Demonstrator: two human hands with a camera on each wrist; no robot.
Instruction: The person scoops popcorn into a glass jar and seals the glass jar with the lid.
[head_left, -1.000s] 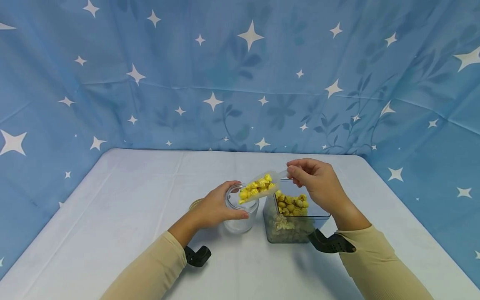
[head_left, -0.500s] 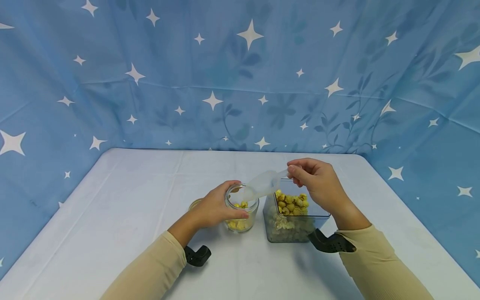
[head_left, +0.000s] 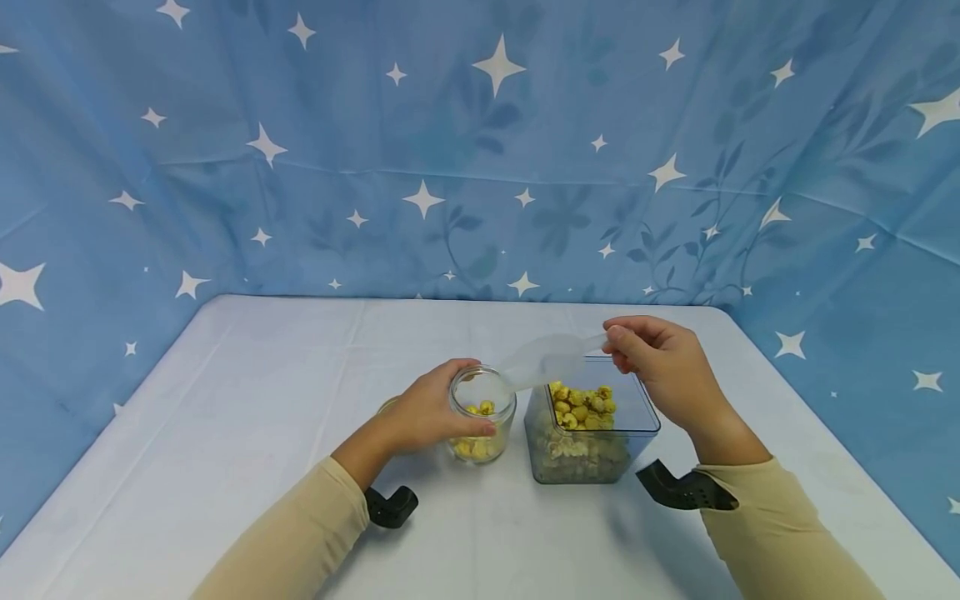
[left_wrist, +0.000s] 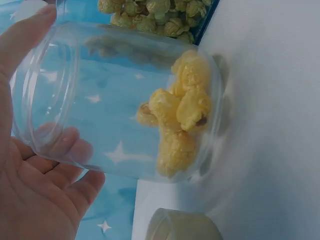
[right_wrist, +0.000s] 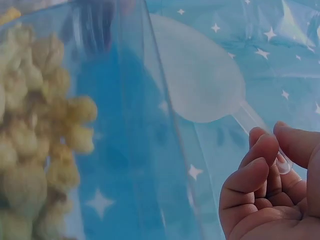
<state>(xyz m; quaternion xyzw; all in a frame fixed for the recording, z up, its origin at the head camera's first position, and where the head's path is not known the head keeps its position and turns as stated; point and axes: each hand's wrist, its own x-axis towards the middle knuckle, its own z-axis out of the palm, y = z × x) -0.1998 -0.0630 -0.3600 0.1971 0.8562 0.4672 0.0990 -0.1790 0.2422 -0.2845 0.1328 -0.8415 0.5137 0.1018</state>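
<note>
My left hand [head_left: 431,414] grips a clear jar [head_left: 501,429] standing on the table, its thumb and fingers round the neck. Several yellow popcorn pieces [left_wrist: 182,110] lie at the jar's bottom. Between thumb and fingertips, my right hand [head_left: 663,367] pinches the handle of a translucent white scoop [head_left: 558,357]. No popcorn shows in the scoop, which slants toward the jar's mouth above the gap between jar and box. To the right of the jar is a clear square box [head_left: 581,473], partly filled with popcorn [head_left: 581,408].
A round lid [head_left: 388,405] is mostly hidden behind my left hand. In the left wrist view, a pale round-edged piece [left_wrist: 187,227] stands near the jar. The white-covered table [head_left: 262,417] meets a blue star-patterned curtain [head_left: 360,150] at the back.
Popcorn in the scoop has dropped into the jar as the scoop tipped over. Since then my right hand and the scoop have shifted right, away from the jar. My left hand stays put.
</note>
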